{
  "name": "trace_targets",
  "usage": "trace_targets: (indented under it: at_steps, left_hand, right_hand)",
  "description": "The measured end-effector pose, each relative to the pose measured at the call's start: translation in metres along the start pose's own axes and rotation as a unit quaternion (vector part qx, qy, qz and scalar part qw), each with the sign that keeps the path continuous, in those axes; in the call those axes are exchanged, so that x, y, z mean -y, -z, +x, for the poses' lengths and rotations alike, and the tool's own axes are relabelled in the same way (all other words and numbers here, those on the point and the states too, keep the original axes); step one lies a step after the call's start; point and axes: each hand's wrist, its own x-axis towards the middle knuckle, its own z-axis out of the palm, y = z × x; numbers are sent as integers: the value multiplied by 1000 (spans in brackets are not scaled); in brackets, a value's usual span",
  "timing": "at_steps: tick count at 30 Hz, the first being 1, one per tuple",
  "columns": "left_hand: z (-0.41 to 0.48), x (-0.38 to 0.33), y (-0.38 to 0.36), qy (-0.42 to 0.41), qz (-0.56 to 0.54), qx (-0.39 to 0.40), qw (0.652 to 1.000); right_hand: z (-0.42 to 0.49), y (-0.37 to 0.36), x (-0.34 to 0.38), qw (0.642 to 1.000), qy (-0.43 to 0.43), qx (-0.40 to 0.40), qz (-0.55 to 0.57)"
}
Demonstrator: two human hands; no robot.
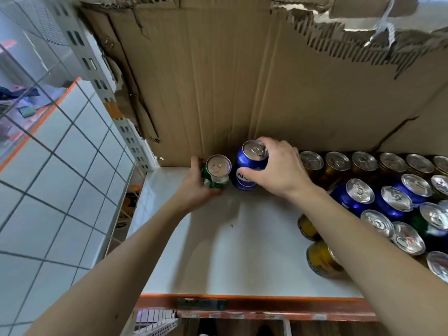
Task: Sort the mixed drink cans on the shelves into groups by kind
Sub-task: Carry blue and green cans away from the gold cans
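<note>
Gripping a green can (216, 174) in the left hand (194, 187) and a blue can (249, 166), from above, in the right hand (278, 170); both close together at the shelf's (230, 251) back, cardboard (218, 93) just beyond the fingertips. Risk of knocking the two together, or of catching the mixed cans (388, 197) crowded right of the right wrist and toppling one. Bare room nearer than both hands, back to the orange front edge (242, 304).
</note>
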Motion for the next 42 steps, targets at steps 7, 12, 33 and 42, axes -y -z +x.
trace_targets:
  at_steps: [7,12,33,42]
  left_hand:
    - [-19,-13,2,6,-44,-40,998]
    - [-38,-48,9,-59,-47,-77,994]
    - [-146,-161,-66,-46,-350,-17,935]
    - [-191,-168,-83,-1,-415,20,910]
  right_hand:
    - [-11,25,-9,989,-11,6,150]
    - [-24,51,-19,979,-8,15,202]
    - [-131,159,-81,836,37,73,543]
    - [-185,179,-77,815,16,14,579]
